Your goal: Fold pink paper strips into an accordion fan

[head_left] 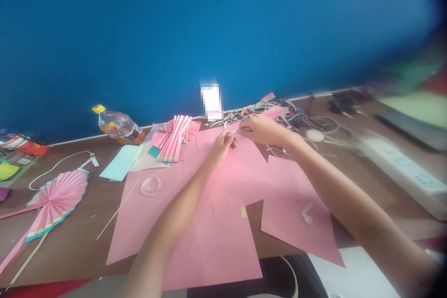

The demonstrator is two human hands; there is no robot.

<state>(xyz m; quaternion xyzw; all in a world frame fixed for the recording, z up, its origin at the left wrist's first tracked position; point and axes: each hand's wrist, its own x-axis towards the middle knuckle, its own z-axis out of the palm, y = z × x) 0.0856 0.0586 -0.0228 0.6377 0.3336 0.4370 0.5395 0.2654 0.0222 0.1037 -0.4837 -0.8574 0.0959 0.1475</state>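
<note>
Both my arms reach far across a brown table (80,237) toward the blue wall. My left hand (222,142) and my right hand (260,129) meet above large pink paper sheets (213,205), fingers pinched together on a small pale strip (234,131) held between them; what it is exactly is too small to tell. Folded pink pleated paper (174,138) lies just left of my hands. A pile of paper scraps and scissors (275,109) sits right behind my right hand.
A finished pink paper fan on a stick (56,200) lies at the left. A plastic bottle (118,126) lies on its side by the wall. Light blue paper (120,163), a white curl (151,186), a thin stick (117,212), cables (324,125) and a white power strip (401,170) surround the sheets.
</note>
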